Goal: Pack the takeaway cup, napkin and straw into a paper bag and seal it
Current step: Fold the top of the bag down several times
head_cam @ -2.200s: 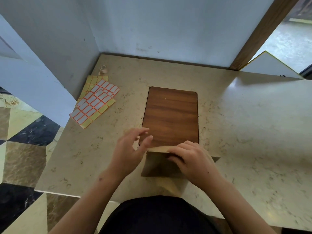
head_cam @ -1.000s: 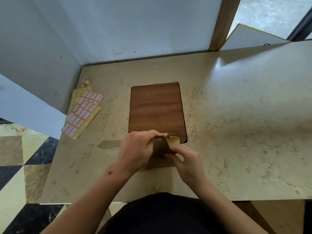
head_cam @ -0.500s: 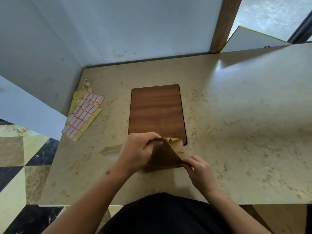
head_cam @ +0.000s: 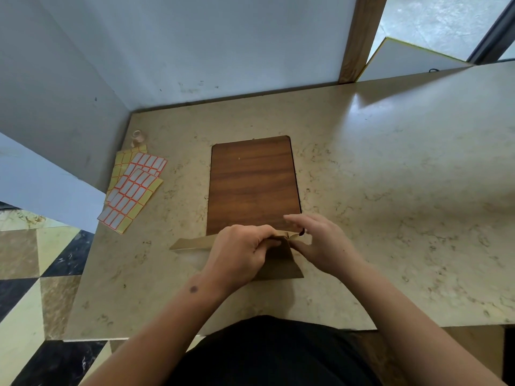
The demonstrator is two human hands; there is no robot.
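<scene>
A brown paper bag (head_cam: 284, 267) stands on the marble table (head_cam: 390, 218) in front of me, at the near end of a wooden board (head_cam: 252, 185). My left hand (head_cam: 239, 253) grips the crumpled top of the bag from the left. My right hand (head_cam: 320, 243) pinches the same top edge from the right, fingers partly spread. A flat strip of brown paper (head_cam: 189, 243) sticks out to the left from under my left hand. No cup, napkin or straw is visible; the bag's inside is hidden.
Sheets of orange-bordered label stickers (head_cam: 132, 190) lie at the table's left edge, with a small tape roll (head_cam: 138, 135) behind them. A white wall borders the back and left. A white panel (head_cam: 404, 61) leans at the back right.
My right hand has moved up from the bag's lower right corner to its top edge, beside my left hand. The bag's top is more gathered.
</scene>
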